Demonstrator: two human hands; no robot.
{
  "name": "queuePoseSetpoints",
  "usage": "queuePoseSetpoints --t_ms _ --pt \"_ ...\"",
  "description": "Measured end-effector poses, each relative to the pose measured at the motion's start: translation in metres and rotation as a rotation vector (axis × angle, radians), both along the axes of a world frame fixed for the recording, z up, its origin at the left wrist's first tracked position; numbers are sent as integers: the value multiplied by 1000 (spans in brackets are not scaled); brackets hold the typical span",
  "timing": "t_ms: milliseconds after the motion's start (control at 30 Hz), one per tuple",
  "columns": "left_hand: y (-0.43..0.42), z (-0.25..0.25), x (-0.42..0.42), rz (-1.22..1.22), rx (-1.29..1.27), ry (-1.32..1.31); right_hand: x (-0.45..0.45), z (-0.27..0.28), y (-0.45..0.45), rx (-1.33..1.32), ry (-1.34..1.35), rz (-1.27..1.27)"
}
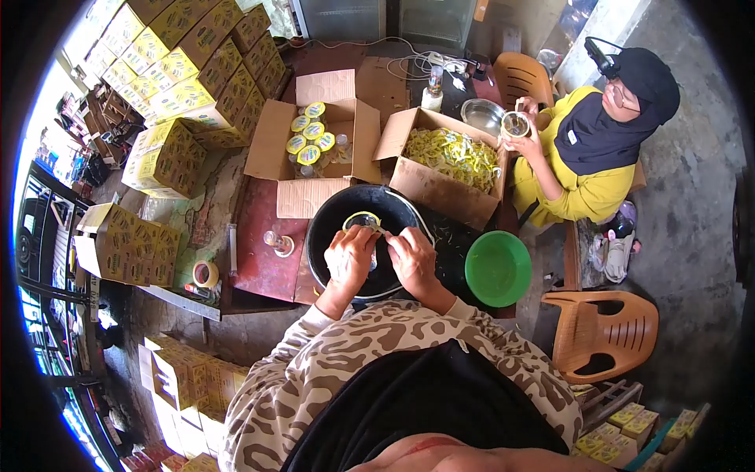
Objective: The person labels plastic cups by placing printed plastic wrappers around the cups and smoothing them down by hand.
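Over a large black bucket (321,228), my left hand (350,256) is closed around a clear plastic cup (362,219) with a yellow rim. Close beside it, my right hand (413,256) has its fingers pinched at the near right edge of the cup's rim, on a small pale piece too small to make out. Both hands partly hide the cup. An open carton (366,130) beyond the bucket holds several cups with yellow lids (309,155) and some clear ones. Left of the bucket, a clear cup (279,243) stands on the red tabletop.
A carton (444,200) full of yellow-and-clear plastic scraps (452,157) stands beyond the bucket. At right are a green basin (499,269) and an orange chair (605,334). A co-worker (582,157) holds a cup. Stacked yellow cartons (181,71) and a tape roll (205,274) are left.
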State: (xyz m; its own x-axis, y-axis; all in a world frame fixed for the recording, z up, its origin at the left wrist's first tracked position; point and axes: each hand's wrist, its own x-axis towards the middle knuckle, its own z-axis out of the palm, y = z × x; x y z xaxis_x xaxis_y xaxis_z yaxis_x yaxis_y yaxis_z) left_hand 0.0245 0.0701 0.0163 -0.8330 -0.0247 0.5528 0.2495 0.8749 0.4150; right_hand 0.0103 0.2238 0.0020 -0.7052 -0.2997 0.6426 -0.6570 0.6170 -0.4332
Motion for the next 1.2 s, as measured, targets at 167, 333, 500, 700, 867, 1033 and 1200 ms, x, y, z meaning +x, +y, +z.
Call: queuePoseSetpoints --t_ms 167,333,500,700,867,1033,1200 --pt "5 -11 6 -53 -9 -50 -10 -15 0 30 -53 -88" --pt "-1 -14 -5 -105 235 -61 -38 -13 17 -325 -143 -145" --pt "-25 -29 -15 -249 972 -325 -24 -4 22 -288 -150 -117" --pt "-25 -35 -10 -235 1200 -510 -15 8 13 -210 -56 -63" --pt "-22 -36 -11 -252 854 -347 -13 8 8 -204 -77 -41" --pt "3 -16 6 -326 538 -253 -28 -14 10 -216 -132 -115" --pt "-7 -11 2 -344 496 -149 -33 -26 20 -455 -299 -79"
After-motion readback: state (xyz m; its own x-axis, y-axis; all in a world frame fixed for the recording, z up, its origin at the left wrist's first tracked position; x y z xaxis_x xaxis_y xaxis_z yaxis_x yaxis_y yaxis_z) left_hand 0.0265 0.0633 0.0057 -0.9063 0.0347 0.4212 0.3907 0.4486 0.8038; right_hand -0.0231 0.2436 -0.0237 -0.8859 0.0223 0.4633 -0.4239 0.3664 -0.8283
